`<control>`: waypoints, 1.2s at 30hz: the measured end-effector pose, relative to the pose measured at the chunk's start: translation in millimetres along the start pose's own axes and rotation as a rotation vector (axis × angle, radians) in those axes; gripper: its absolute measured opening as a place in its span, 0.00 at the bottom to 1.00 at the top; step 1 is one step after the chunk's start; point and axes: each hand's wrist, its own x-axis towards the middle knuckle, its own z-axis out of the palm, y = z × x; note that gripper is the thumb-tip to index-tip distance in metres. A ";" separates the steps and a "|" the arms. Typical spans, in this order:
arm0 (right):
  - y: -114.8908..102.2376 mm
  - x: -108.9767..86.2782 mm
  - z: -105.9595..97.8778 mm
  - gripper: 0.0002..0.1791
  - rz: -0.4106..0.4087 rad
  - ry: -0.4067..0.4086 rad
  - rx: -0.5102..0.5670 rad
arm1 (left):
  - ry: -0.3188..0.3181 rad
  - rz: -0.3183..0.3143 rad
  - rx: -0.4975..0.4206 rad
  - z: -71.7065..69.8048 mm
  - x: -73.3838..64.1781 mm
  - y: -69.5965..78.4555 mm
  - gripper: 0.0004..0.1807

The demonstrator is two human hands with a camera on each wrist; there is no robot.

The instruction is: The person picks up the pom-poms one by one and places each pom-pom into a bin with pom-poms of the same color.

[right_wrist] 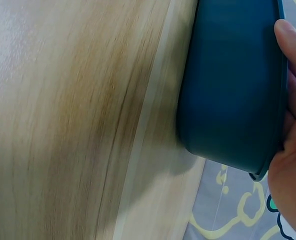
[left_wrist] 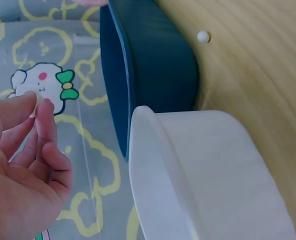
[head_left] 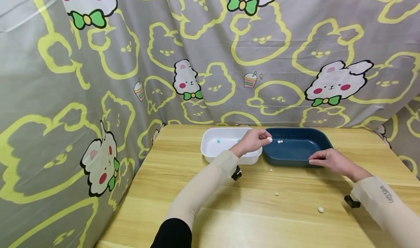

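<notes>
My left hand (head_left: 252, 142) pinches a small white rounded piece (head_left: 269, 139) between thumb and fingertip, above where the two trays meet. The same piece (left_wrist: 38, 102) shows at the fingertips in the left wrist view. My right hand (head_left: 334, 162) grips the near right rim of the dark blue tray (head_left: 295, 161), thumb outside and fingers over the inner side. A few white pieces (head_left: 280, 142) lie inside that tray. The white tray (head_left: 210, 157) stands against its left side, with small turquoise pieces (head_left: 218, 141) inside, partly hidden by my left hand.
On the wooden table (head_left: 229, 211) in front of the trays lie a tiny white piece (head_left: 271, 170), another small one (head_left: 276, 194) and a larger white oval piece (head_left: 320, 209). A patterned curtain (head_left: 210, 51) hangs behind and along the left side.
</notes>
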 end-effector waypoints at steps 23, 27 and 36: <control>2.7 0.8 1.0 0.08 -0.015 0.017 -0.017 | -0.039 -0.101 -0.145 11.2 30.9 -4.7 0.08; 3.3 0.8 0.6 0.08 -0.012 0.012 -0.007 | -0.030 -0.111 -0.177 13.2 35.2 -8.6 0.09; 3.7 0.7 0.3 0.08 -0.012 0.009 -0.008 | -0.010 -0.150 -0.184 19.2 42.0 -11.8 0.06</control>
